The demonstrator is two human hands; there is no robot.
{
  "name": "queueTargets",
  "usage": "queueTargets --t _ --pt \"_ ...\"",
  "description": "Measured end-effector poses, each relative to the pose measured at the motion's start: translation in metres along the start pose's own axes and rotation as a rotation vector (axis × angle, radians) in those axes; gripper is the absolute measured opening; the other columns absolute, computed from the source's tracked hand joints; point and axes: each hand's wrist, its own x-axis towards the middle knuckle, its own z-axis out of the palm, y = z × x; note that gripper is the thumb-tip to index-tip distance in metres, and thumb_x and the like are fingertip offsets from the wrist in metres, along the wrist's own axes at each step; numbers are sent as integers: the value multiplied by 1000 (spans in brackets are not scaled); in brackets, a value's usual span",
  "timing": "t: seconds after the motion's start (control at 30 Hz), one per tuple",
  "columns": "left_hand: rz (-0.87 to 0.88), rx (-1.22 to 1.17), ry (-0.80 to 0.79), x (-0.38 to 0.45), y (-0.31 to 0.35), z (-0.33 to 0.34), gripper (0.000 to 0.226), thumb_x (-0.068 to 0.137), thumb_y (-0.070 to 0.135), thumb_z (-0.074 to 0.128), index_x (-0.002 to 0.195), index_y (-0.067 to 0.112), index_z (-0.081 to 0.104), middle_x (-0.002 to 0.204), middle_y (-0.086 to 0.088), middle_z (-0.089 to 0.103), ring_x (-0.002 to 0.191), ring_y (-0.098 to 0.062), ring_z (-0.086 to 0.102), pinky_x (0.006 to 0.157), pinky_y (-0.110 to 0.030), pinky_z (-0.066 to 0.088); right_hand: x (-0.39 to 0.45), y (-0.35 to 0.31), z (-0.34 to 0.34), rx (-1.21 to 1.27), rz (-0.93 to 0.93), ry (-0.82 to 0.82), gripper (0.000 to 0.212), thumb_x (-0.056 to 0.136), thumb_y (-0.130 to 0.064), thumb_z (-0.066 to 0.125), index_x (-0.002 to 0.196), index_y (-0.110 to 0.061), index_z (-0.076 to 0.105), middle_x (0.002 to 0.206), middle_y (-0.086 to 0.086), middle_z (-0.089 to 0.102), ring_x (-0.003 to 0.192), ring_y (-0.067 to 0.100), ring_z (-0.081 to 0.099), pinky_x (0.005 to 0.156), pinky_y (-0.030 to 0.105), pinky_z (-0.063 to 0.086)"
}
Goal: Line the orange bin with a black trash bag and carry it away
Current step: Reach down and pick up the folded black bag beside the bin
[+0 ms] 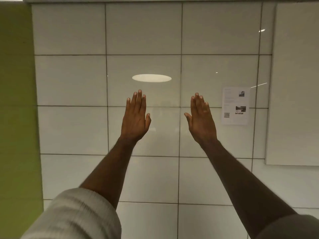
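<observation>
Bin, bag: neither in view. Left hand (135, 116) and right hand (201, 118) raised side by side, apart, flat, fingers straight, holding nothing. Pale ribbed sleeve (76, 214) pushed up. Behind: glossy white rectangular tiles (70, 80), grey grout; paper notice (235, 106) at right; green wall (15, 100) at left.

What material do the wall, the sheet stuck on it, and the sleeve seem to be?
Wall: glossy glazed tile, probably ceramic; it mirrors a lamp and has grout lines.
Sheet: thin matte printed paper, lying flat.
Sleeve: pale ribbed knit fabric, pushed up the left forearm.
</observation>
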Motion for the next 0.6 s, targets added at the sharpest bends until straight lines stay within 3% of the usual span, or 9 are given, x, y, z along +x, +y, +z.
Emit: queueTargets --t 0.6 --pt "-28 -8 -112 61 9 255 70 98 31 31 158 0 13 168 -19 8 156 -34 6 126 -52 11 68 113 236 20 -21 -79 67 103 -46 15 155 -5 15 165 13 12 153 26 10 124 43 17"
